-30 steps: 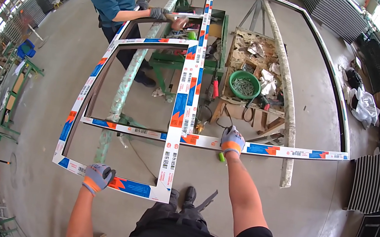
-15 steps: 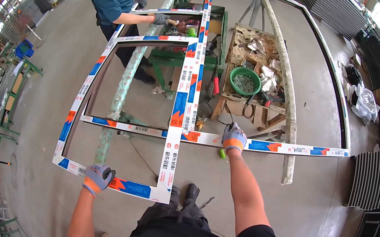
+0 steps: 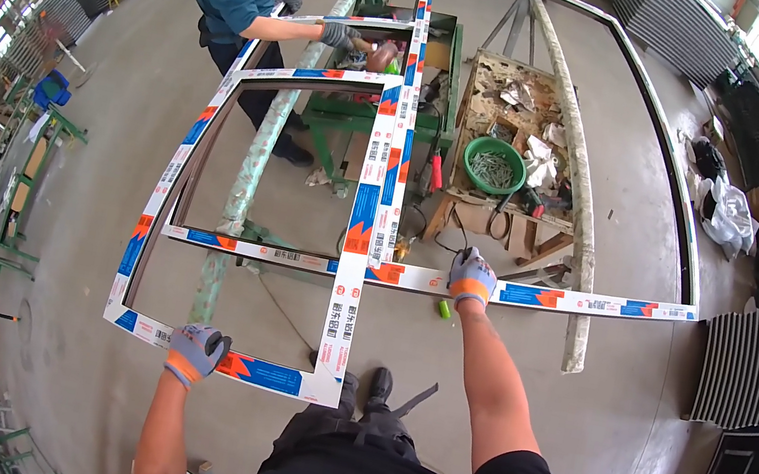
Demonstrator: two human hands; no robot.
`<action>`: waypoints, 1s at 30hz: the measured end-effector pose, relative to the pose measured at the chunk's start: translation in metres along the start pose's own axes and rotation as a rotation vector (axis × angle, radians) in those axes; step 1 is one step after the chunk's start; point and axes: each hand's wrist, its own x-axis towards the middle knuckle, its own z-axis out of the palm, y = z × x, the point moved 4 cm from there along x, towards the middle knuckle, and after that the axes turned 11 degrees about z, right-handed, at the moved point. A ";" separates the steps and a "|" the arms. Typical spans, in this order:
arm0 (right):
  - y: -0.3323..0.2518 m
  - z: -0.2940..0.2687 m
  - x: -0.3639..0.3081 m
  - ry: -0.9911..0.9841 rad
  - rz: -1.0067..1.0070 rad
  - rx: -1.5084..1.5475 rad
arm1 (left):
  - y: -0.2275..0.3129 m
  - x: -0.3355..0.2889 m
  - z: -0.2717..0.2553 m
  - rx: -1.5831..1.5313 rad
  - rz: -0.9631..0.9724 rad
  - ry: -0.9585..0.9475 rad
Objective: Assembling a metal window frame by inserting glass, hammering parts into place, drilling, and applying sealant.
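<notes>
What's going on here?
A person in gloves has the left hand gripping the near edge of a smaller frame, which overlaps a larger frame and juts toward them. The right hand grips the larger frame's near bar. Across from them, a co-worker's gloved hand holds what looks like a mallet. The larger frame lies across two poles.

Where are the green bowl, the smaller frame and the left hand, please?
Green bowl point(image 3: 490, 188), head view: its near wall.
Smaller frame point(image 3: 359, 233), head view: its right bar.
Left hand point(image 3: 194, 348), head view: back of glove.
</notes>
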 end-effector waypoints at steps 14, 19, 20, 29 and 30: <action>-0.001 -0.001 0.004 -0.007 0.020 0.012 | 0.005 0.004 -0.011 -0.026 0.019 0.008; -0.003 -0.001 0.003 -0.006 0.018 0.001 | 0.002 0.000 -0.005 -0.014 -0.044 -0.047; -0.002 -0.001 0.003 -0.024 0.034 -0.001 | 0.001 -0.002 -0.003 -0.006 -0.035 -0.014; -0.004 -0.003 0.003 0.000 0.036 0.002 | 0.002 -0.006 0.000 0.037 -0.043 -0.106; -0.005 -0.003 0.004 -0.051 0.071 -0.011 | 0.003 -0.005 0.000 0.039 -0.060 -0.139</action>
